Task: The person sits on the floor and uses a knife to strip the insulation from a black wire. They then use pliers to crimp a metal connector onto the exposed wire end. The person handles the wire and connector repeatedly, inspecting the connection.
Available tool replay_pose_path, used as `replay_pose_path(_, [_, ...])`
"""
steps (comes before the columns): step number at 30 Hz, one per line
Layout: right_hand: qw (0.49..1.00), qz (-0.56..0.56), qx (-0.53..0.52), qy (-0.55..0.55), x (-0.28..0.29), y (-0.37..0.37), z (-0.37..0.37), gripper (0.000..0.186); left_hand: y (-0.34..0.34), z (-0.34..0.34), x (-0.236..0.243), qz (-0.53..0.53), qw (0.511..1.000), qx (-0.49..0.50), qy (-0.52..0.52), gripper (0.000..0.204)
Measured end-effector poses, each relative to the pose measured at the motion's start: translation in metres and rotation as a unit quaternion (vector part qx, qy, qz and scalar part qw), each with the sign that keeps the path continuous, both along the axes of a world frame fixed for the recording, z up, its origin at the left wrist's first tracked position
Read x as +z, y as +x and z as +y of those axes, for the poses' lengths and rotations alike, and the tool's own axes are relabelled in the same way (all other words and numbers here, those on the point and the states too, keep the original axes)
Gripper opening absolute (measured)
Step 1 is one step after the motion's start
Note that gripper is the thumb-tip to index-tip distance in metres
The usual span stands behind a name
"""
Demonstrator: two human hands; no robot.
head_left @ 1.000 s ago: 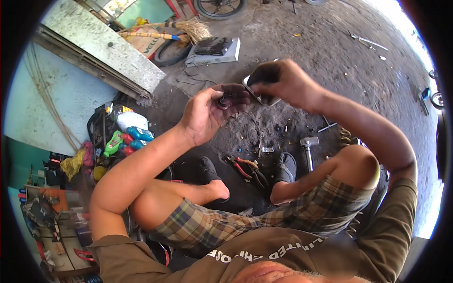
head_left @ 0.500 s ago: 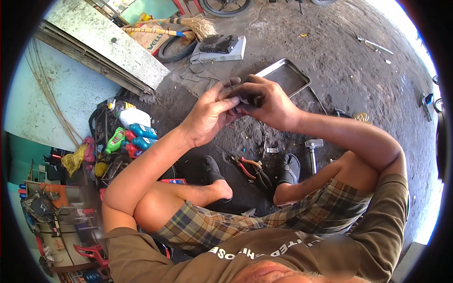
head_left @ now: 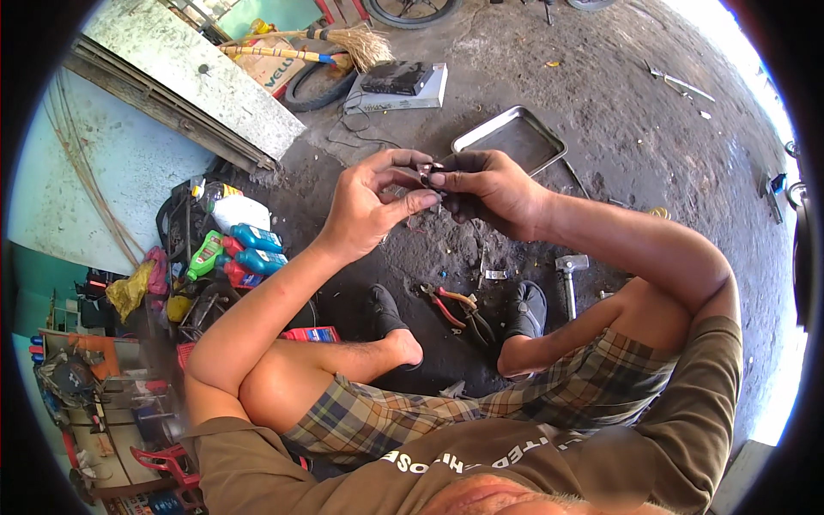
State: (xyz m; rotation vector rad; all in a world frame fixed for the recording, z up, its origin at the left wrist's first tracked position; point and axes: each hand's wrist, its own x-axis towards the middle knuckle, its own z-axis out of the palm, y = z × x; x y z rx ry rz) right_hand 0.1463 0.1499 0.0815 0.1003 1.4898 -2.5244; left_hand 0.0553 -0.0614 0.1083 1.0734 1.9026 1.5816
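Observation:
Held up at chest height, my left hand (head_left: 365, 206) and my right hand (head_left: 498, 189) meet over a small dark metal part (head_left: 427, 172), both pinching it with blackened fingertips. Its exact shape is partly hidden by the fingers. Just beyond my right hand, a rectangular steel tray (head_left: 509, 144) lies on the grimy floor. Below, between my sandalled feet, are red-handled pliers (head_left: 455, 313), with a hammer (head_left: 568, 283) to the right beside my right leg.
Colourful bottles and jugs (head_left: 253, 249) crowd my left side, near a white panel (head_left: 189, 103). Farther forward lie stacked flat boxes (head_left: 396, 94), a tire (head_left: 313, 94), straw brooms (head_left: 360, 50) and a wheel (head_left: 408, 13). Long metal tools (head_left: 687, 86) lie at front right.
My right hand has come left, away from the tray, to my left hand, uncovering the tray. My left hand's open palm has turned and its fingers have closed on the part.

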Motion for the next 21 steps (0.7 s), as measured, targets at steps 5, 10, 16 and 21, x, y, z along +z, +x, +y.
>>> replay_pose_path(5, [1.000, 0.005, 0.011, 0.015, -0.0056, -0.0049, -0.0004, 0.032, -0.0057, -0.0055, -0.0006, -0.064, 0.997, 0.025, 0.026, 0.030])
replay_pose_path(10, [1.000, 0.001, 0.020, 0.017, 0.0000, -0.0009, -0.0071, 0.022, -0.0061, -0.0082, -0.0003, -0.053, 0.997, 0.050, 0.008, 0.018])
replay_pose_path(16, [0.999, -0.011, 0.007, 0.036, -0.0014, -0.0027, -0.0023, 0.020, -0.0016, -0.0074, 0.0034, -0.154, 0.987, 0.033, -0.012, 0.018])
replay_pose_path(21, [1.000, -0.013, 0.027, 0.002, -0.0021, -0.0027, -0.0036, 0.018, -0.0009, -0.0091, 0.0055, -0.253, 0.967, 0.005, 0.005, 0.018])
